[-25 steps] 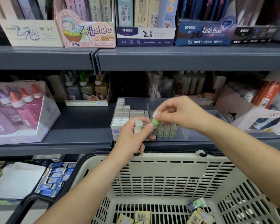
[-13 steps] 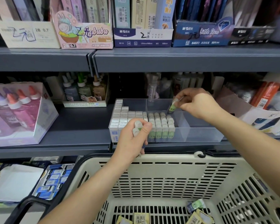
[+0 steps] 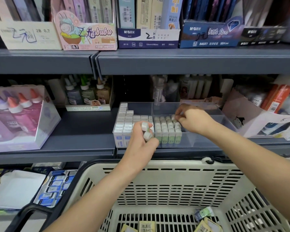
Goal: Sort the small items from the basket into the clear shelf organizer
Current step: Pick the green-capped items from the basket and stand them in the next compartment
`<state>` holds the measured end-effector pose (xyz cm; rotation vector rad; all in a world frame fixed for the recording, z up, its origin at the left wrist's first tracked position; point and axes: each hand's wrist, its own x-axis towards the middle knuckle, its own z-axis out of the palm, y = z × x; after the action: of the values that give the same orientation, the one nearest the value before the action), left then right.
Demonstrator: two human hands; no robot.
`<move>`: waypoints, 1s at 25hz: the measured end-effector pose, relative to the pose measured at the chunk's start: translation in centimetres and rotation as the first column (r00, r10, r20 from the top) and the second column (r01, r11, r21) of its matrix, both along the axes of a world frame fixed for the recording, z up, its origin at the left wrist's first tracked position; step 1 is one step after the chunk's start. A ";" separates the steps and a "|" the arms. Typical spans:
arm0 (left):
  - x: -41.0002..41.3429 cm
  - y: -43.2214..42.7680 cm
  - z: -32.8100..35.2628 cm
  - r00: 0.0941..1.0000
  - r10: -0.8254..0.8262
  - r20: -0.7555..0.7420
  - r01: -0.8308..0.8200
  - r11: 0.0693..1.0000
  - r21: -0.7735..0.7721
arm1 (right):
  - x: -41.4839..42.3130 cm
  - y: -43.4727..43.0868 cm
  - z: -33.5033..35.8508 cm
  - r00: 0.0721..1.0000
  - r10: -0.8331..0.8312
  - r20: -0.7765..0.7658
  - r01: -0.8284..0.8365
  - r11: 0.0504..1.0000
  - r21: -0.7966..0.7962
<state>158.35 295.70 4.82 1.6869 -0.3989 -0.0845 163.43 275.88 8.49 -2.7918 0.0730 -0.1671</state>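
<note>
Shelf (image 3: 191, 61): pink "2B 0.7" box (image 3: 85, 33), "Little Star" box (image 3: 209, 35) above clear organizer (image 3: 196, 141)

The left hand (image 3: 139, 144) grips two white-capped tubes (image 3: 146, 131) at the front wall of the clear organizer (image 3: 201, 139) on the shelf (image 3: 84, 144). The right hand (image 3: 195, 122) pinches a third tube (image 3: 173, 117) at the back of the green rows (image 3: 167, 131) inside it.
</note>
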 end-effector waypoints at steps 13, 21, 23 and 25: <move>0.8 0.5 0.0 0.997 0.063 -0.042 -0.063 0.998 0.005 | -4.0 3.8 2.7 0.960 0.241 0.140 -0.270 0.930 0.250; 0.6 0.5 -0.2 0.997 0.074 0.014 -0.073 0.995 -0.062 | -6.2 3.2 4.2 0.970 0.194 0.150 -0.242 0.846 0.474; 0.6 0.4 -0.2 0.996 0.065 -0.065 -0.073 0.990 -0.122 | -6.0 0.9 5.0 0.977 0.075 0.202 -0.166 0.858 0.486; 0.6 0.3 -0.2 0.997 0.053 -0.051 -0.059 0.991 -0.122 | -5.7 -1.2 5.4 0.971 -0.002 0.239 -0.092 0.920 0.380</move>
<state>158.90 296.02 4.61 1.5704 -0.3143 -0.0576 157.76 274.70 13.89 -2.3549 -0.0157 -0.4225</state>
